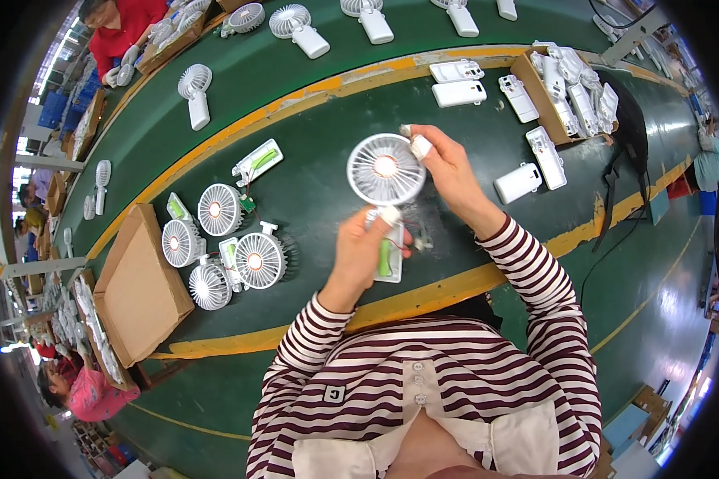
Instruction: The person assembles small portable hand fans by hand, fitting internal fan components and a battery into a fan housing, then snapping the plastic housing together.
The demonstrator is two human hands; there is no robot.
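Observation:
White finger covers show on both of my hands. Between thumb and fingers, my right hand (453,169) grips the rim of a round white fan head (367,170) with an orange-red centre. Just below it, my left hand (358,254) is closed around an opened white fan handle shell (393,267) with a green battery cell inside. Whether the head and the shell touch is hidden by my left fingers. To the left lies a group of fan heads, including one fan head (256,260), with open handles and thin wires. Another open handle (259,162) shows its green cell and a small green circuit board.
An open cardboard box (140,287) stands at the left edge of the green workbench. A carton (527,80) of white handle shells is at the far right, with loose shells (518,183) nearby. Beyond the yellow edge, finished handheld fans (197,108) lie on a green belt; co-workers sit left.

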